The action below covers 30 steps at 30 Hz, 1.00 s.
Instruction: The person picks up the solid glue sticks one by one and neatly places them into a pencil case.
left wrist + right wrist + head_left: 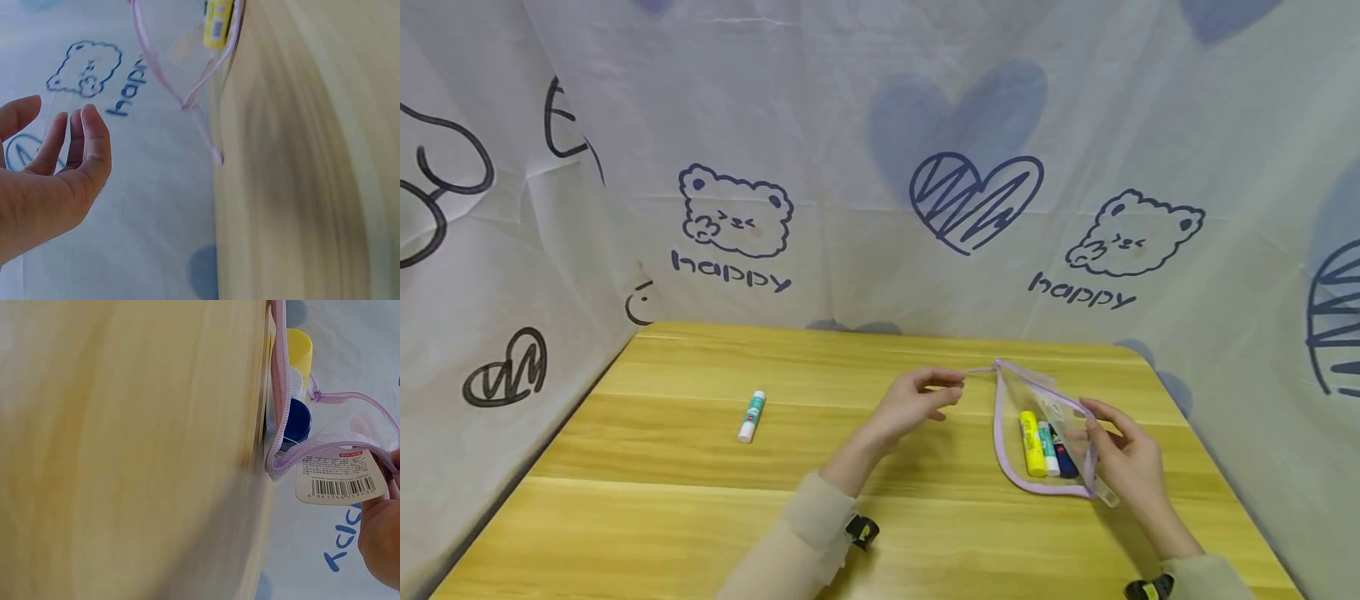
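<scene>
A see-through zip pouch with a lilac zipper edge [1000,429] lies unzipped on the table. Inside are a yellow glue stick [1032,443], a green-and-white glue stick [1048,450] and a dark blue tube [297,420]. My right hand [1127,454] pinches the pouch's right edge and lifts its upper side. A barcode tag [340,478] hangs by those fingers. To the left of the pouch hovers my left hand [920,404], its fingers loosely bent around nothing. The lilac zipper tail [206,135] hangs free, apart from that hand in the left wrist view.
Another green-and-white glue stick [751,417] lies on the left half of the wood-grain table [662,500]. White cloth [850,250] printed with bears and hearts hangs behind the table and along its sides.
</scene>
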### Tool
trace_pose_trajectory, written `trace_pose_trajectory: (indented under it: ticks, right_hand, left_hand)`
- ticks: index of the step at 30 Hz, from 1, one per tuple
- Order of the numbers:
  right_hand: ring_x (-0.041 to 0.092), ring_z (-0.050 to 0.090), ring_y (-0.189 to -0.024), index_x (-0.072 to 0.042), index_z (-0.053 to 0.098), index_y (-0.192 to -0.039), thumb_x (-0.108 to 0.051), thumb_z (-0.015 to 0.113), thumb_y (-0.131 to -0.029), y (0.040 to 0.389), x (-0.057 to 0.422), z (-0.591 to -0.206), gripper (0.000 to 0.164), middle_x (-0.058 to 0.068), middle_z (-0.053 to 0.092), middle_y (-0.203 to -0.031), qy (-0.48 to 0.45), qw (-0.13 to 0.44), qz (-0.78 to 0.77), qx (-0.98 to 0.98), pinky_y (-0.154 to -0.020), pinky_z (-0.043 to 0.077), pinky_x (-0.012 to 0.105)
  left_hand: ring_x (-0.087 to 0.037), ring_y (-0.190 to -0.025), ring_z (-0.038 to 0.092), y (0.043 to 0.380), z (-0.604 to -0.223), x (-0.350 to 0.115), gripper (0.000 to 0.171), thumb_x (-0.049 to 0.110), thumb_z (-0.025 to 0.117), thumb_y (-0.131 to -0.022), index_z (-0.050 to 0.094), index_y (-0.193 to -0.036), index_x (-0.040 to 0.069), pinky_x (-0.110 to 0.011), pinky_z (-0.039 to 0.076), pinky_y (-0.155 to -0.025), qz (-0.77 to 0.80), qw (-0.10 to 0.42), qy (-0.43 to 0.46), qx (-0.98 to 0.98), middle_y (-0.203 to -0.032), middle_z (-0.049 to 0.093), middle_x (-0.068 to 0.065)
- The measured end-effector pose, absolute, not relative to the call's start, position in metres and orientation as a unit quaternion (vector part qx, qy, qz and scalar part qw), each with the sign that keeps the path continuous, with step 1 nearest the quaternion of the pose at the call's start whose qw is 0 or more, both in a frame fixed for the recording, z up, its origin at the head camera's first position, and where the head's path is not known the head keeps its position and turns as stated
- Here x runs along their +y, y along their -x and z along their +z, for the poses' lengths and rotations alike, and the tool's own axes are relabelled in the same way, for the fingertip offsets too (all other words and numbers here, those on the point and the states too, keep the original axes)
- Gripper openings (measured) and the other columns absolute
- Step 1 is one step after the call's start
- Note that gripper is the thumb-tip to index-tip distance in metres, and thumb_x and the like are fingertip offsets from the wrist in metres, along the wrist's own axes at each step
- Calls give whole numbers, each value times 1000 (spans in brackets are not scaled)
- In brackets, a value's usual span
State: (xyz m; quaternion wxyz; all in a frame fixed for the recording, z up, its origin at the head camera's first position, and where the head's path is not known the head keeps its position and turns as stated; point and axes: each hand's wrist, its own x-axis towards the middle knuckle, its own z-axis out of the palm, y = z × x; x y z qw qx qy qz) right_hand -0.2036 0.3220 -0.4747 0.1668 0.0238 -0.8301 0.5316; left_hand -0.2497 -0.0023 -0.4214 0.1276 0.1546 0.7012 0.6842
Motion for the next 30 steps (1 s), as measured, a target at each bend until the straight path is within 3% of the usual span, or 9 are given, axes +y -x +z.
trace_pose_trajectory:
  ticks: [6,12,17,20,24,30]
  right_hand:
    - [5,75,-86,1,61,-141,-15,56,-109,204,323,-476,36,-19,63,-121,-22,171,533,-828,-66,63,31]
    - [6,76,-86,2,60,-141,-14,56,-108,204,323,-476,36,-18,64,-122,-25,171,538,-825,-66,63,32]
    - [-3,71,-87,-2,62,-141,-15,56,-109,203,321,-474,35,15,63,-138,-9,176,501,-847,-67,62,25]
    - [-7,68,-87,-2,63,-140,-15,55,-109,202,320,-472,35,24,59,-141,-2,179,485,-856,-67,61,22]
    - [-4,71,-86,-1,64,-139,-13,56,-108,204,319,-471,34,15,63,-136,-4,181,498,-848,-66,62,26]
    - [2,74,-84,1,63,-138,-10,57,-107,204,319,-473,33,-21,62,-121,-13,177,525,-833,-65,63,31]
  left_hand:
    - [-24,-116,66,251,-418,-27,38,22,68,-102,66,-136,6,-38,59,-91,684,103,-149,707,-136,66,-13]
    - [-27,-122,63,249,-416,-56,39,20,67,-102,65,-139,6,-40,58,-94,678,83,-139,717,-138,64,-13]
    - [-29,-124,62,249,-417,-82,40,20,67,-103,63,-141,7,-44,57,-97,668,72,-124,730,-140,63,-14]
    - [-29,-125,62,248,-415,-97,40,20,66,-103,63,-141,7,-43,57,-98,661,66,-113,739,-141,62,-14]
    - [-31,-127,60,246,-410,-115,42,20,65,-104,61,-143,4,-41,56,-99,650,58,-104,751,-143,60,-15]
    - [-31,-128,59,246,-409,-144,45,22,64,-105,58,-145,3,-39,56,-97,625,45,-89,774,-145,59,-15]
